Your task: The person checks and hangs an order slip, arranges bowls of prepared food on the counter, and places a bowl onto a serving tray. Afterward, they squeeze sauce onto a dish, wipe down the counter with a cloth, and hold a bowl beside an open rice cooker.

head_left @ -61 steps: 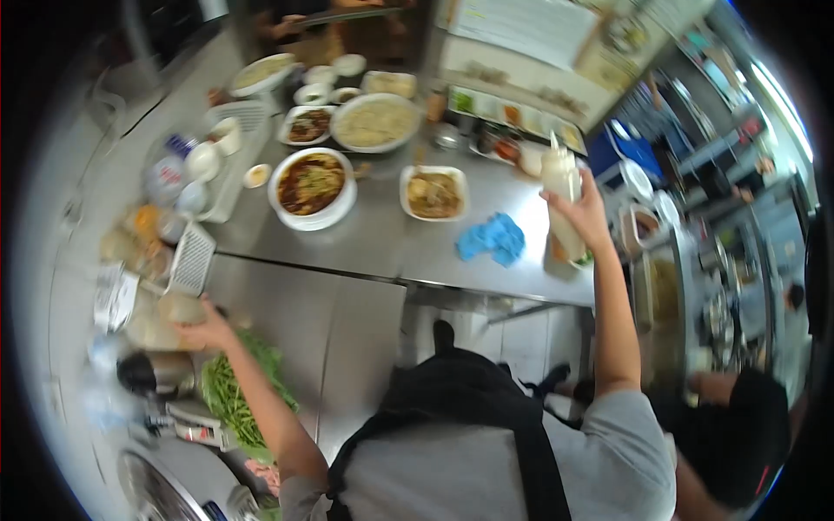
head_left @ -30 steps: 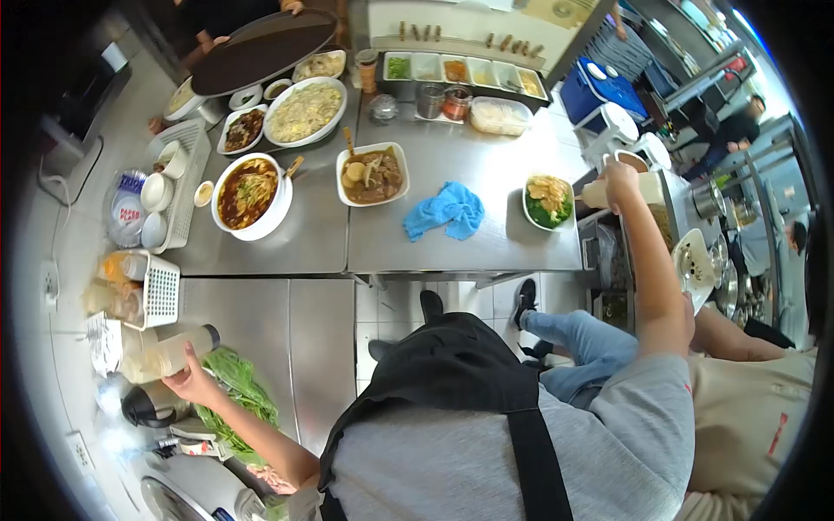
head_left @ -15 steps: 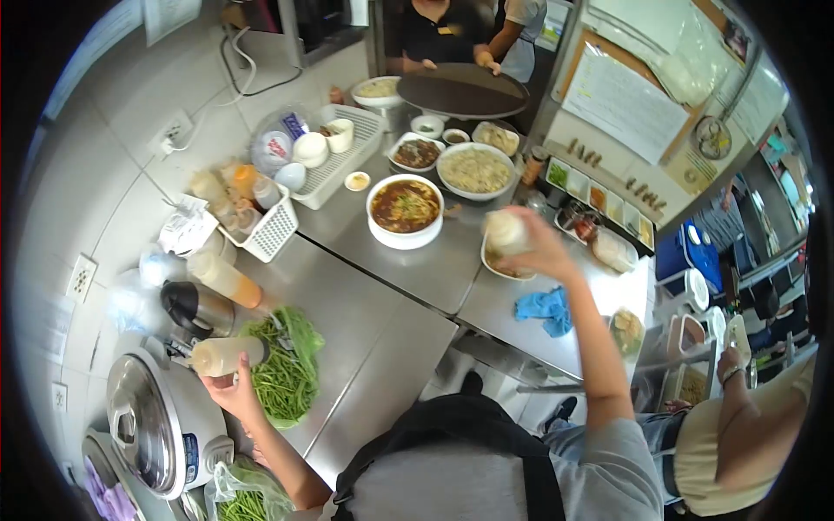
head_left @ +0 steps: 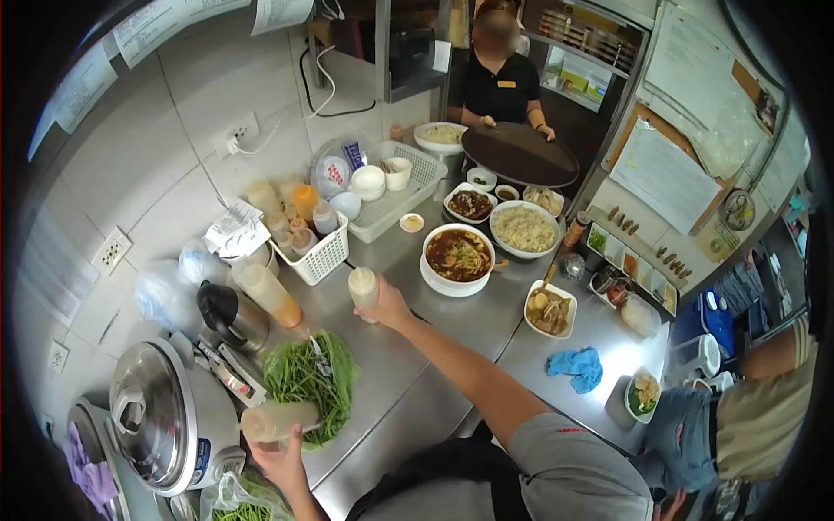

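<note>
My right hand (head_left: 387,306) is wrapped round a small squeeze bottle (head_left: 362,286) with pale contents, held over the steel counter (head_left: 395,356). Lower left, my left hand (head_left: 282,464) grips a larger squeeze bottle (head_left: 276,423) with cloudy beige contents, tilted on its side. That bottle is beside the green beans (head_left: 308,382) in their plastic bag. A white bowl of dark red-brown soup (head_left: 458,256) stands to the right of my right hand. Farther right is a square bowl of stew with a spoon (head_left: 550,311).
A white basket of sauce bottles (head_left: 320,256), a thermal jug (head_left: 230,314) and a rice cooker (head_left: 161,417) line the left. Behind the soup are a rice bowl (head_left: 526,230) and a person holding a dark round tray (head_left: 521,154). A blue cloth (head_left: 575,369) lies right; another person stands there.
My right hand has moved left with its squeeze bottle, away from the stew bowl, which is now uncovered. My left hand still holds its bottle, lower down. The whole view has shifted.
</note>
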Motion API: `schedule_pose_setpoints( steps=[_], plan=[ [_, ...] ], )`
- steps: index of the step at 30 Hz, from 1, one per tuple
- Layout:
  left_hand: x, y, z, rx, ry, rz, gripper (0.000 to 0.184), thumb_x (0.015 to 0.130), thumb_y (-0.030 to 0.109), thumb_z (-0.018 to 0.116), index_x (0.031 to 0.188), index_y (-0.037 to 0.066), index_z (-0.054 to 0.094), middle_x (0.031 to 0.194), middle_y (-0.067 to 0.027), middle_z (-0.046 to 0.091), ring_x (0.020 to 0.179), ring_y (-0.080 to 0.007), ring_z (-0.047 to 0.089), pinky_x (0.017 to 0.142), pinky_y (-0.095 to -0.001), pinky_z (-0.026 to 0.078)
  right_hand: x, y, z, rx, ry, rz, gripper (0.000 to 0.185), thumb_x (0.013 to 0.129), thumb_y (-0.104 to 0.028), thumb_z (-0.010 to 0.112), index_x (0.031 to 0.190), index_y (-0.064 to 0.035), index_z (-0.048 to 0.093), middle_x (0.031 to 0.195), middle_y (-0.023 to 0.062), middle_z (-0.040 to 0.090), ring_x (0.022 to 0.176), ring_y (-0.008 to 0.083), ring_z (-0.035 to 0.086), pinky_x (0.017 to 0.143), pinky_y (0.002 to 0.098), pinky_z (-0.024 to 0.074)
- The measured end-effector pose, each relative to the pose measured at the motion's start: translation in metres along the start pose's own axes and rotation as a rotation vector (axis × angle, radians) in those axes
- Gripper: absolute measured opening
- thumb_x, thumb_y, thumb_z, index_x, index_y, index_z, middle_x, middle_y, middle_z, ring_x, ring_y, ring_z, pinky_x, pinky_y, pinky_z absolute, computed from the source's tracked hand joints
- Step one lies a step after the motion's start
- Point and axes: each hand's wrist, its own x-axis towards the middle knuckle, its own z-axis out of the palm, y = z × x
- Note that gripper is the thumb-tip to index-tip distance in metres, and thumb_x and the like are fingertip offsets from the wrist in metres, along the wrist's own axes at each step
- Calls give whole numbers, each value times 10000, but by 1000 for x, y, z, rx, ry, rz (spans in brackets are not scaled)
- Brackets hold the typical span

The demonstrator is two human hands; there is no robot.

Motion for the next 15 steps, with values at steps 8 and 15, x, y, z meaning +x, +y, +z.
schedule_pose_setpoints(
  steps=[8, 15],
  plan=[
    [89, -36, 105, -85, -160, 172, 699, 691, 15, 780, 1279, -23, 406, 1186, -142, 530, 1068, -232, 563, 933, -351, 465, -102, 48, -40, -8, 74, 58, 877, 738, -284, 776, 1429, -59, 285, 1411, 156, 390, 1276, 270, 421, 1043, 409, 352],
    [159, -111, 175, 95, -182, 113, 593, 727, 5, 749, 1225, -26, 429, 1168, -141, 556, 1047, -224, 573, 849, -335, 495, -225, 86, -165, 76, 188, 338, 390, 851, -95, 649, 1228, -81, 552, 1055, 64, 632, 971, 155, 602, 855, 311, 491]
  ],
)
